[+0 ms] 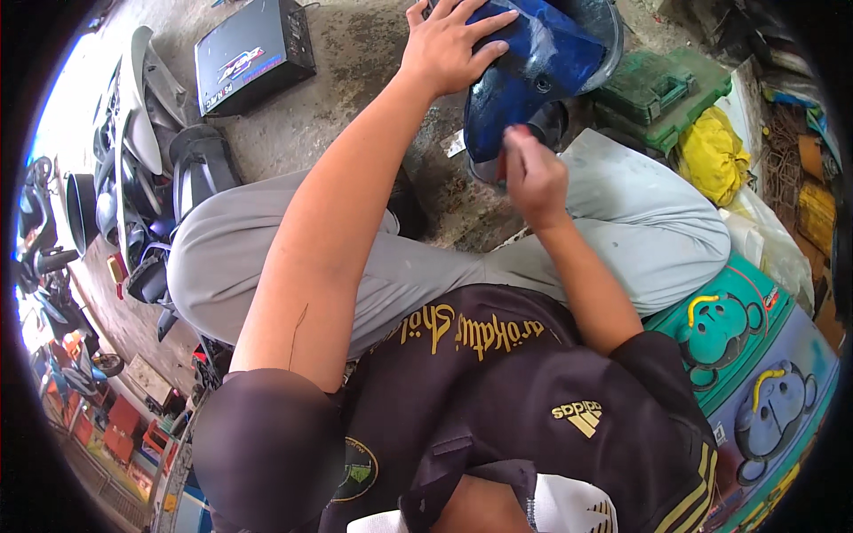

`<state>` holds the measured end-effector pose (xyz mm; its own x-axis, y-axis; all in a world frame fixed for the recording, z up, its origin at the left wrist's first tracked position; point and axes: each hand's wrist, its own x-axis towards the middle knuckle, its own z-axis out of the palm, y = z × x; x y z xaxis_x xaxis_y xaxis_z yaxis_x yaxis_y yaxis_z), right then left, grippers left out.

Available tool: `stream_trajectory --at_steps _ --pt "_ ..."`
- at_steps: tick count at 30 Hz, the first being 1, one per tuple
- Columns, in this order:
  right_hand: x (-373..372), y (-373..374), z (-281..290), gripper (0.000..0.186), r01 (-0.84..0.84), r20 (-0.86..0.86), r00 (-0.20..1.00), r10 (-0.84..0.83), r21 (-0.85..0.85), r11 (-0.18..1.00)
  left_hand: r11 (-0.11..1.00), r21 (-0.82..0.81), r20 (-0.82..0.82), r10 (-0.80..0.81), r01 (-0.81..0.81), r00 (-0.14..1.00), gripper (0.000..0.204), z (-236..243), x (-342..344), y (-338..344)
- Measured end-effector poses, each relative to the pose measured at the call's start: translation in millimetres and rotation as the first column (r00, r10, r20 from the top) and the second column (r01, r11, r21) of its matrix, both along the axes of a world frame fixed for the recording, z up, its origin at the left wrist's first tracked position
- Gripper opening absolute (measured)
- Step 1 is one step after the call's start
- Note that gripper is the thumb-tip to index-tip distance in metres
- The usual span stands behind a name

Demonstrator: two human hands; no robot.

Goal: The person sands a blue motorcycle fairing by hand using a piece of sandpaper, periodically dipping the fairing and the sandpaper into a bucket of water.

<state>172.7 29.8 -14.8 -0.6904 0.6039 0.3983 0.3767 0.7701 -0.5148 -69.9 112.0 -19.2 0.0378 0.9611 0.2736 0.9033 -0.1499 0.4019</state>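
Observation:
At the top of the head view is a glossy blue curved shell (524,80), like a motorbike body panel, with pale streaks and a dark, shiny rim. My left hand (453,49) lies on its upper left side with the fingers spread. Closed at the shell's lower edge, my right hand (536,178) grips a small red thing (517,131); its kind is mostly hidden by the fingers. Part of a dark round object (553,124) shows behind the shell's lower edge.
A black box (253,58) stands on the concrete floor at far left, above grey and black motorbike parts (200,164). To the right are a green plastic case (657,93), a yellow bundle (715,155) and green and blue containers (737,320) with raised animal shapes.

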Motion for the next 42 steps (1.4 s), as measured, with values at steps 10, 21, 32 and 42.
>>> stream_trajectory --at_steps 10,21,32,42 --pt "-2 18 6 0.013 0.147 -0.062 0.981 -0.185 -0.383 0.912 0.999 0.051 -0.059 0.002 0.001 0.998 0.054 -11 -1 1" --pt "-13 41 1 0.012 0.234 -0.097 0.964 -0.247 -0.129 0.964 0.992 0.128 -0.082 0.006 0.004 0.997 0.051 -13 -3 7" --pt "-18 54 18 0.016 0.357 -0.031 0.931 -0.365 -0.145 0.923 0.994 0.107 -0.077 0.027 -0.019 0.997 0.051 -18 2 1" --pt "1 110 16 0.008 -0.097 0.18 0.982 0.064 0.183 0.978 0.993 0.122 -0.042 0.008 -0.003 0.999 0.052 -19 1 2"
